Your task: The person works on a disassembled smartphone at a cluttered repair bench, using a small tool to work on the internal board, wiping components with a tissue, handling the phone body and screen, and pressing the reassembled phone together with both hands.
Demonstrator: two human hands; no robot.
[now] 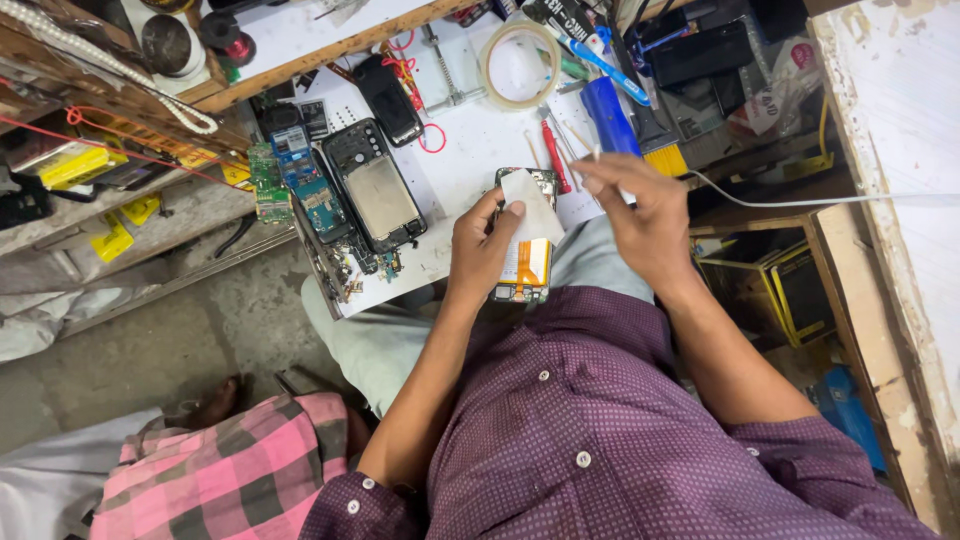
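Opened phone (527,262): back cover off, internals exposed. Dark frame with circuitry at the far end, an orange and white battery area across the middle. Lies lengthwise, running away from the body, at the near edge of the white worktop (470,150), partly over the lap.

White slip (530,205): thin, paper-like, roughly rectangular, slightly tilted. Covers the phone's upper half.

Thin white stick (606,172): pale, slender, tip pointing away, just beside the phone's far end.

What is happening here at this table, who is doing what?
A person in a purple shirt sits at a cluttered white table. The left hand holds an opened phone with a white paper piece on it. The right hand pinches a thin white stick just above. Another opened phone and circuit boards lie to the left.
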